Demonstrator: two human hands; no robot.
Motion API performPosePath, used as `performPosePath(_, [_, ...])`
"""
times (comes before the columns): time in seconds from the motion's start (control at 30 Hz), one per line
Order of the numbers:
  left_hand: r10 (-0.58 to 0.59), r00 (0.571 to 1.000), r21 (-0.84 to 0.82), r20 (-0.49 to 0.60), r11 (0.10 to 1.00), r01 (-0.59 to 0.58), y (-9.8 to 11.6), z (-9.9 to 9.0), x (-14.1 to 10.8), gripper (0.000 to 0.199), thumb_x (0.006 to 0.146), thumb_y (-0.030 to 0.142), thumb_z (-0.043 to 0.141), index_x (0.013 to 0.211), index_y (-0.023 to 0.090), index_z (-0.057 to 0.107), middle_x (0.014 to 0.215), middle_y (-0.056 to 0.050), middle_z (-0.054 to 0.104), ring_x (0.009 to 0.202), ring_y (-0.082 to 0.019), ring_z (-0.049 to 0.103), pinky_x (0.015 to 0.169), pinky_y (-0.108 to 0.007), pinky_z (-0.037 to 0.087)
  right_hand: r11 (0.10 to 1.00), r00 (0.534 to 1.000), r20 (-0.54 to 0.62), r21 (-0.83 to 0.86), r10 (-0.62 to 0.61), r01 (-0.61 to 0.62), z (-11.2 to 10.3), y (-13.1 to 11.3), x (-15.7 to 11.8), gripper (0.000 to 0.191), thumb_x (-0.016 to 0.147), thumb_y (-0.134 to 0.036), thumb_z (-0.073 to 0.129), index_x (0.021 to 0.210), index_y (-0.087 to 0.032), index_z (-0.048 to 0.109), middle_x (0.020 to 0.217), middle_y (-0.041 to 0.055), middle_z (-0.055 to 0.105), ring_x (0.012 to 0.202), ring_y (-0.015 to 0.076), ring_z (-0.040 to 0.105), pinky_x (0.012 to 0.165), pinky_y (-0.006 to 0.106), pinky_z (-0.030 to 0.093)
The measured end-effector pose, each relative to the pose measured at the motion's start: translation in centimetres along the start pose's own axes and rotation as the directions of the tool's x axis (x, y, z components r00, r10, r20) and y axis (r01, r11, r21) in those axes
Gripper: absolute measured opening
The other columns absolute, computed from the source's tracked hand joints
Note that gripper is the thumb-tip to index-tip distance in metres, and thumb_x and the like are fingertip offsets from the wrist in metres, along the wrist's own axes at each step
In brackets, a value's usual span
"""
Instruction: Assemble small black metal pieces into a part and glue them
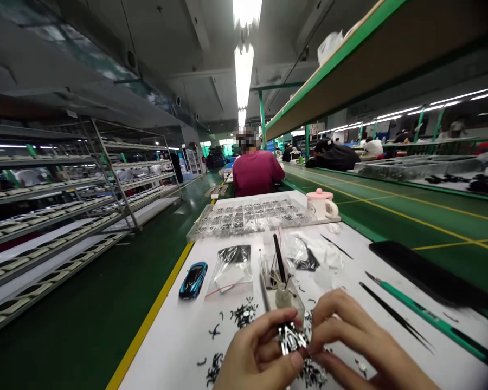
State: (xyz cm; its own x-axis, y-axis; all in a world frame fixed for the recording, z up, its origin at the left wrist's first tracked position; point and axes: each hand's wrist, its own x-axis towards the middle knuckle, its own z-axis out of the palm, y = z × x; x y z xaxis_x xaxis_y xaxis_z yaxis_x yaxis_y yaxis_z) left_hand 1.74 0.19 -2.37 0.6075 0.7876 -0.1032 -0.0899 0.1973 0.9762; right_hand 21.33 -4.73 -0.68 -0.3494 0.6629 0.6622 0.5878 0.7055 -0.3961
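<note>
Left hand (264, 352): thumb and fingers curled round a shiny black-and-silver piece (291, 338), gripping it low at the near part of the white worktop (162, 325). Thumb lies along its near side; the fingers' undersides are partly masked by the piece. Right hand (345, 333): fingers bent and bunched, tips at the piece's right edge. Whether they pinch a small part there cannot be told; the contact is covered by the fingers themselves. Both wrists run out at the lower border.

Exact form of the piece unclear (glare on the bright strips does not help). Small dark parts (244, 315) lie scattered to the left of and beyond the left hand; more show below the piece, partly covered by the hands.

Beyond the hands: a holder (282, 298) with thin tools standing in it, its near end overlapped by the fingers. Left of it, a clear bag (231, 271), contents dark and pale, not identifiable; further left, a blue toy car (193, 280). Right side: black tweezers (394, 314), a green pen-like tool (431, 317) cut off by the border, a black case (427, 273). Far end: a compartment tray (252, 215), contents too small to name, beside a pink-lidded mug (321, 205). A person in a dark red shirt (257, 172) sits beyond, back to the camera.
</note>
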Motion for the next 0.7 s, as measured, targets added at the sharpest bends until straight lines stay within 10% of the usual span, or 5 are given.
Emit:
performPosePath(0.5, [-0.01, 1.0, 0.27, -0.017, 0.963, 0.014, 1.8, 1.5, -1.1, 0.045, 0.075, 0.022, 0.067, 0.119, 0.018, 0.063, 0.084, -0.009, 0.069, 0.092, -0.031, 0.067, 0.074, -0.032, 0.052, 0.986, 0.998, 0.032, -0.153, -0.059, 0.063, 0.2, 0.5, -1.1, 0.017, 0.088, -0.011, 0.056, 0.099, -0.024, 0.054, 0.113, 0.0054, 0.043, 0.117, 0.018, 0.04, 0.095, 0.024, 0.039])
performPosePath(0.7, [0.006, 1.0, 0.345, -0.019, 0.938, 0.001, 1.8, 1.6, -1.3, 0.053, 0.073, 0.021, 0.064, 0.126, 0.023, 0.062, 0.063, 0.001, 0.052, 0.058, -0.013, 0.049, 0.063, -0.026, 0.046, 0.986, 0.996, 0.071, -0.149, -0.062, 0.072, -0.1, 1.2, -1.2, 0.02, 0.088, -0.01, 0.056, 0.104, -0.022, 0.054, 0.115, 0.0072, 0.044, 0.118, 0.021, 0.038, 0.098, 0.029, 0.039])
